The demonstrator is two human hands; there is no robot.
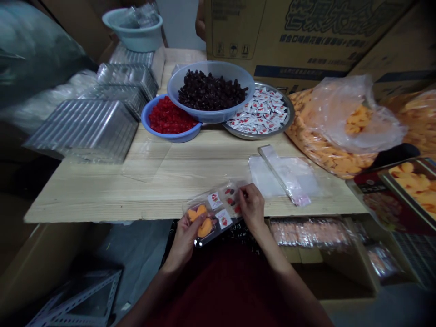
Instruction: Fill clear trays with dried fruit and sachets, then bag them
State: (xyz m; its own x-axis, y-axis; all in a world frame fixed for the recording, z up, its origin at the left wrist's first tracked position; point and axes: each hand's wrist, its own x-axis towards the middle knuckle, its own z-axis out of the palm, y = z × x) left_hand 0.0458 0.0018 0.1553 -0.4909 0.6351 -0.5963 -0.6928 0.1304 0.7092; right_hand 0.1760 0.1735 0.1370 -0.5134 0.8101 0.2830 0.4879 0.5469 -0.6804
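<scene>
A clear plastic compartment tray [214,212] rests at the near edge of the wooden table [190,172]. It holds orange dried fruit pieces, two small white sachets and a few red and dark pieces. My left hand [185,236] grips the tray's near left end, thumb on the orange pieces. My right hand [251,206] is closed in a pinch over the tray's right compartment, touching the red pieces there.
Behind stand a blue bowl of dark dried fruit [211,91], a smaller blue bowl of red pieces [169,119], a metal plate of white sachets [262,113], stacked empty clear trays [91,127], clear plastic sleeves [284,177], bags of orange fruit [340,127] and cardboard boxes [293,32].
</scene>
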